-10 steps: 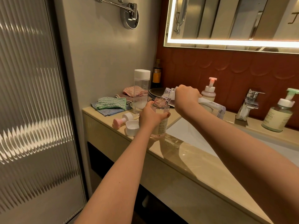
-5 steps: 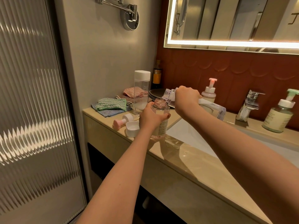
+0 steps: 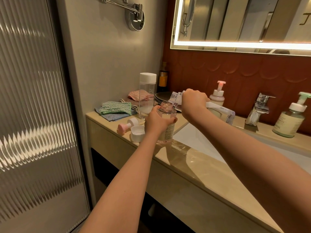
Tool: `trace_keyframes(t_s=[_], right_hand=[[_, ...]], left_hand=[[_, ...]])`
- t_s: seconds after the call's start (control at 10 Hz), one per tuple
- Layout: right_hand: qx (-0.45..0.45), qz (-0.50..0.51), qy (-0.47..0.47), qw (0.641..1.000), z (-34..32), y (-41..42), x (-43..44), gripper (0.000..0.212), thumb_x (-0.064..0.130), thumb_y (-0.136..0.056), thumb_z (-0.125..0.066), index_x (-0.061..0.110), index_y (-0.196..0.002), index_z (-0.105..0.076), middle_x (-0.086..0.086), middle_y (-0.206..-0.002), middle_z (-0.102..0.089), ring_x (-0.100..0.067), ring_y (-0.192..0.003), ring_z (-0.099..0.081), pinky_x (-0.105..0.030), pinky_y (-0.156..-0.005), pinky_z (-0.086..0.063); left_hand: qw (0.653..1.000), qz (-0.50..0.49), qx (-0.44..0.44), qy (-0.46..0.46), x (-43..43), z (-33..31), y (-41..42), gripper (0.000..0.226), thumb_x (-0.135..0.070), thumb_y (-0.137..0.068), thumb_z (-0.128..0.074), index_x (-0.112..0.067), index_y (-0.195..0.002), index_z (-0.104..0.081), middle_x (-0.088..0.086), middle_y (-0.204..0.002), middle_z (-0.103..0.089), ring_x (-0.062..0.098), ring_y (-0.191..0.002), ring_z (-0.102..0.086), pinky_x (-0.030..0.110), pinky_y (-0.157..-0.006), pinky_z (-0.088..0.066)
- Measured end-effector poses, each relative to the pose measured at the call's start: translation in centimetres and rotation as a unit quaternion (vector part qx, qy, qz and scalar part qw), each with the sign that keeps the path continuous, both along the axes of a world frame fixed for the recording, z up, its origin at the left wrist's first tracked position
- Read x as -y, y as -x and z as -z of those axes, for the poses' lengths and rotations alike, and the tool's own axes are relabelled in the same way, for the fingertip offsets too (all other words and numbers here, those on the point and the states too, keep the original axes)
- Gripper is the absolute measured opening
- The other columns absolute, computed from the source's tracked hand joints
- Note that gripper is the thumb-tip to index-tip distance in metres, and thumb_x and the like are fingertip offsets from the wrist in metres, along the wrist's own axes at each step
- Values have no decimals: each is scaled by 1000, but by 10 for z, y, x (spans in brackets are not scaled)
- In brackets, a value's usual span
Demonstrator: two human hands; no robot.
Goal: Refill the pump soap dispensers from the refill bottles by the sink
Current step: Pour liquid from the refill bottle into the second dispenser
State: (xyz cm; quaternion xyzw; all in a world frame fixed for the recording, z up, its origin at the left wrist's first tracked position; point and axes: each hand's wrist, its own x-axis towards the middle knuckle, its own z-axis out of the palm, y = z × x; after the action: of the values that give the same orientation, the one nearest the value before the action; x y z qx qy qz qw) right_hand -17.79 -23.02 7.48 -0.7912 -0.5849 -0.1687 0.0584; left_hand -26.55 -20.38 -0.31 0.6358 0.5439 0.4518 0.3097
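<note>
My left hand (image 3: 157, 122) grips a clear pinkish dispenser bottle (image 3: 168, 130) that stands uncapped on the counter's front edge. My right hand (image 3: 193, 101) grips a clear refill bottle (image 3: 222, 113), tipped on its side with its open neck (image 3: 173, 98) over the dispenser's mouth. The dispenser's pink pump head (image 3: 128, 125) lies on the counter to the left, beside a white cap (image 3: 137, 132). A second pink-pump dispenser (image 3: 218, 95) stands behind my right hand. A green-pump dispenser (image 3: 291, 121) stands at the far right.
A tall clear bottle with a white lid (image 3: 147, 95), folded cloths (image 3: 116, 109), dark plates (image 3: 162, 96) and a dark bottle (image 3: 163, 78) crowd the back left corner. The chrome tap (image 3: 258, 106) stands over the white sink (image 3: 198, 140). A ribbed glass door (image 3: 33, 115) is at left.
Both hands and both bottles stay almost where they were; the refill bottle stays tipped over the dispenser's mouth.
</note>
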Motion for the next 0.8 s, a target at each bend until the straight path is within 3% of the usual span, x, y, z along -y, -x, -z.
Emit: trace_keyframes(t_s=[0.8], right_hand=[[13,6,14,1000,-1,2,0,53,4,-84,-66,4,-133,-47,-14,-130,-52,-39,-122,-48,-54,-103,-38]], left_hand=[[1000,-1,6,1,2,-2,0,81,-38,-75,-75,-17,-142,-33,7,-143,-42,27,-130,-39,38,-94,-42]])
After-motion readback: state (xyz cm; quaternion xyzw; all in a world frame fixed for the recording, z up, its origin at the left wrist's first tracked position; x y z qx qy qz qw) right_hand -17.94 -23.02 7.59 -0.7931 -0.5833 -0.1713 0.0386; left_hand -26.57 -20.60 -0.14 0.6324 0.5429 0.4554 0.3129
